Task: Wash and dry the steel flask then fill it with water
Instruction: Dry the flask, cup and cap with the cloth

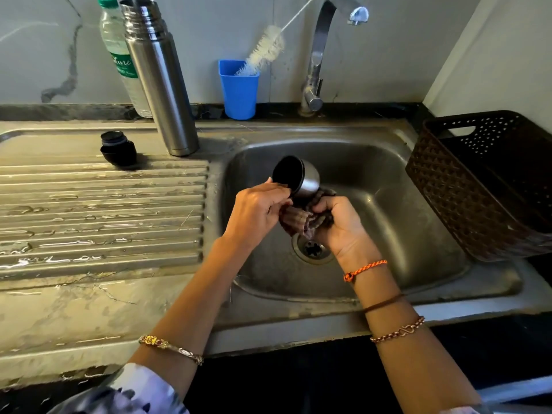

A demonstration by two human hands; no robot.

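Note:
The tall steel flask [162,85] stands upright and uncapped on the drainboard's back edge, left of the sink [418,210]. Its black stopper [119,149] lies on the drainboard nearby. Over the basin, my left hand [258,209] pinches the rim of the flask's steel cup lid [301,177], whose dark inside faces the upper left. My right hand [339,224] grips a crumpled checked cloth [301,221] pressed against the cup's underside. Both hands are above the drain [312,249].
A tap [321,52] rises behind the basin, no water running. A blue cup [239,89] holds a white bottle brush [265,50]. A plastic water bottle [119,52] stands behind the flask. A dark woven basket [466,186] sits right of the sink. The drainboard [98,216] is wet.

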